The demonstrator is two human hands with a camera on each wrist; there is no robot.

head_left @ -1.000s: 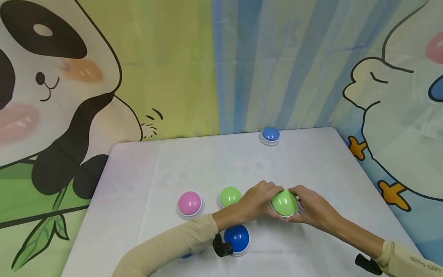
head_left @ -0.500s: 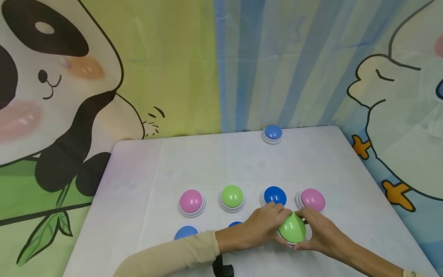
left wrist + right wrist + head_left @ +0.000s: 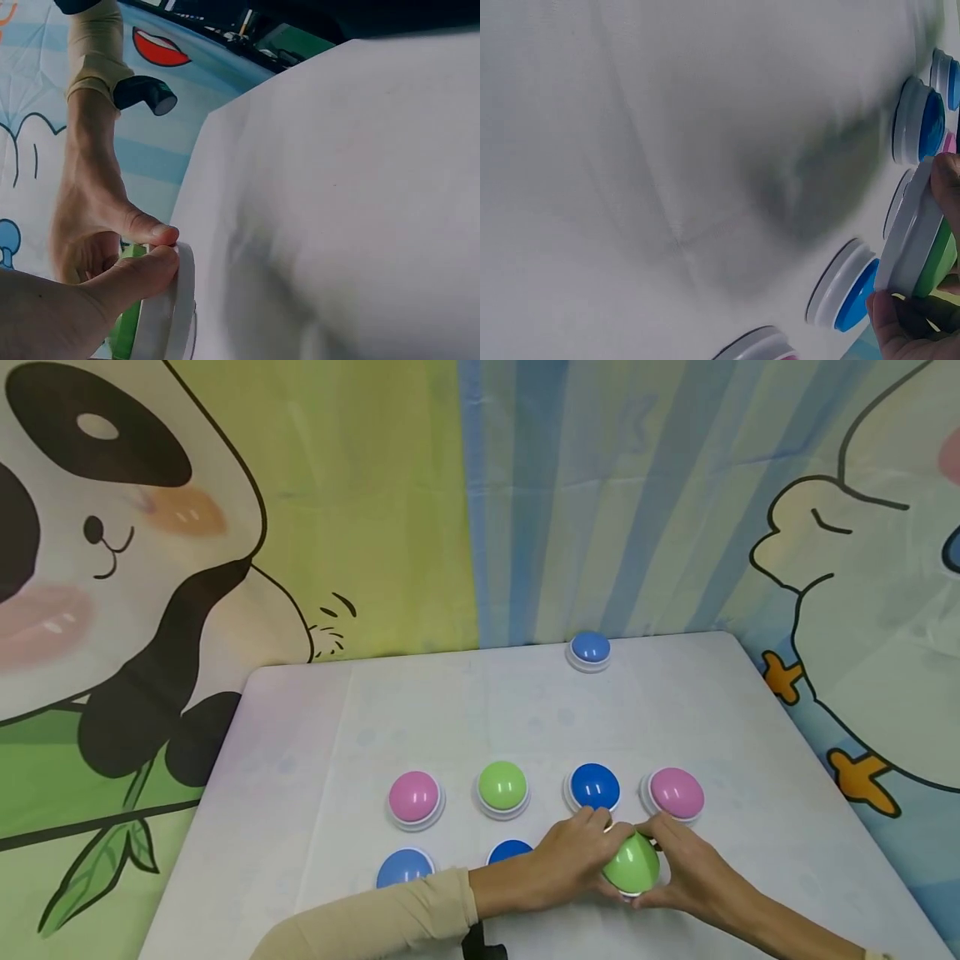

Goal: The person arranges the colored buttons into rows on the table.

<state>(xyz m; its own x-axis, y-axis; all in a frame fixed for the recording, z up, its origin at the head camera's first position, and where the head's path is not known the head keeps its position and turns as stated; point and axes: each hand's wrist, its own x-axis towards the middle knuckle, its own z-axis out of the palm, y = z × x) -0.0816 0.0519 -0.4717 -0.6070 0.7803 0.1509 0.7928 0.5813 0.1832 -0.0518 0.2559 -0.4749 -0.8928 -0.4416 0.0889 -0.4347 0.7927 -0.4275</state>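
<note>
A round push button with a glossy green dome and white base is between my two hands near the table's front. My left hand grips its left side. The right hand holds the opposite side, thumb low and fingers at the upper rim. In the left wrist view, both thumbs meet at the white base. The right wrist view has the held button tilted, above the tabletop and its shadow. Just behind it stand a dark blue button and a pink button.
To the left are a pink button, a green button, a light blue button and a dark blue one partly behind my left arm. Another blue button stands at the white table's back edge.
Both hands have brought the green button toward the table's front, uncovering the dark blue and pink buttons behind it. Over the last half second it has shifted only slightly.
</note>
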